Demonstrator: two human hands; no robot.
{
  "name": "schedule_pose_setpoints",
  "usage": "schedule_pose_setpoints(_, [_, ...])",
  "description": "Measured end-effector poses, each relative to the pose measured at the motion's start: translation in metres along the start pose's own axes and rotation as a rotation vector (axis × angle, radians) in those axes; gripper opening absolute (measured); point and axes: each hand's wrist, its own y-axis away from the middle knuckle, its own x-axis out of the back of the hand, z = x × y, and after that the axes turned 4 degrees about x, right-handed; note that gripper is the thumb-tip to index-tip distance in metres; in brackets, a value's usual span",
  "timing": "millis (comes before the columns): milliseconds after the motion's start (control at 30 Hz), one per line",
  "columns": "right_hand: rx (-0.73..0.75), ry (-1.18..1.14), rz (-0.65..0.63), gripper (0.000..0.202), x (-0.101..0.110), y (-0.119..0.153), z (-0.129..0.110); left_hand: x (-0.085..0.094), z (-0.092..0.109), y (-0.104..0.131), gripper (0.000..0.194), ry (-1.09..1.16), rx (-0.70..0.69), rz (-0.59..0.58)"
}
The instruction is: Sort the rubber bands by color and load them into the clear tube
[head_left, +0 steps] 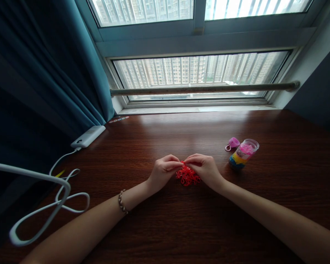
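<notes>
Both hands meet in the middle of the dark wooden table (165, 227), above a tangled pile of small red rubber bands (189, 176). My left hand (166, 170), wearing a braided bracelet (122, 202) at the wrist, pinches a red band between thumb and forefinger. On the other side, my right hand (205, 168) pinches at the same bit of red, its fingertips close to the left ones. Fingers partly hide the held band. To the right stands a clear jar (243, 154) without its lid, filled with pink, yellow and blue layers.
Beside the jar lies a pink lid (233, 142) with a loop. At the left edge a white power bank (88, 136) connects to a looping white cable (41, 234). A blue curtain (79, 66) hangs there. Behind the table runs a metal rail (203, 90) before the window.
</notes>
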Motion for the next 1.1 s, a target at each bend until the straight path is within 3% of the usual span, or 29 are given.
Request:
schedule_pose_setpoints(267, [-0.094, -0.04, -0.045, 0.013, -0.005, 0.002, -0.003, -0.002, 0.002, 0.001, 0.012, -0.022, 0.024, 0.072])
schedule_pose_setpoints(567, [-0.305, -0.315, -0.148, 0.024, -0.003, 0.001, -0.007, -0.001, -0.005, 0.007, 0.014, -0.133, -0.167, 0.028])
schedule_pose_setpoints(733, [-0.406, -0.41, -0.086, 0.024, -0.001, 0.002, -0.006, 0.0, -0.006, 0.006, 0.019, -0.168, -0.235, 0.033])
schedule_pose_setpoints(867, [-0.453, -0.489, 0.047, 0.023, 0.008, -0.002, -0.001, 0.002, -0.011, 0.0, 0.027, -0.136, -0.206, 0.071])
schedule_pose_setpoints(933, [-0.444, -0.499, 0.115, 0.022, 0.014, -0.005, 0.004, 0.002, -0.013, -0.003, 0.024, -0.148, -0.191, 0.033])
schedule_pose_setpoints(1100, [-0.444, -0.525, 0.158, 0.022, 0.019, -0.008, 0.013, 0.001, -0.015, -0.008, 0.031, -0.211, -0.309, -0.253])
